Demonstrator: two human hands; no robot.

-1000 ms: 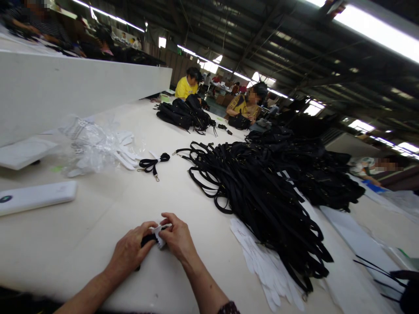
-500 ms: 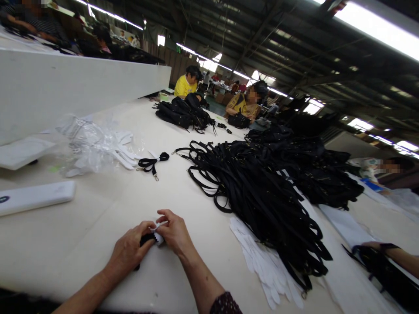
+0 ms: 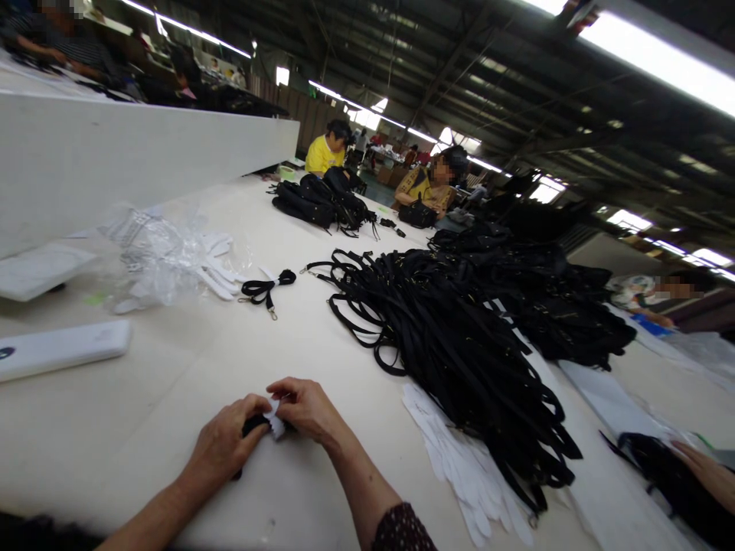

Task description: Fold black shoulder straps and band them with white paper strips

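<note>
Both hands [image 3: 269,428] together, fingers pinched.

Factory floor, bag or strap assembly line by the look of it. Long white worktable [image 3: 321,337] runs toward 12 o'clock, with a big heap of black straps [image 3: 453,337] at 1 o'clock and finished black bags [image 3: 321,200] further up. Stack of white paper cutouts [image 3: 465,467] at 3 o'clock, clear plastic bags [image 3: 155,249] at 10 o'clock. Seated workers [image 3: 433,184] at the far end, another table row at 11 o'clock. Open steel-truss roof with fluorescent tube lights [image 3: 648,53] overhead.
</note>
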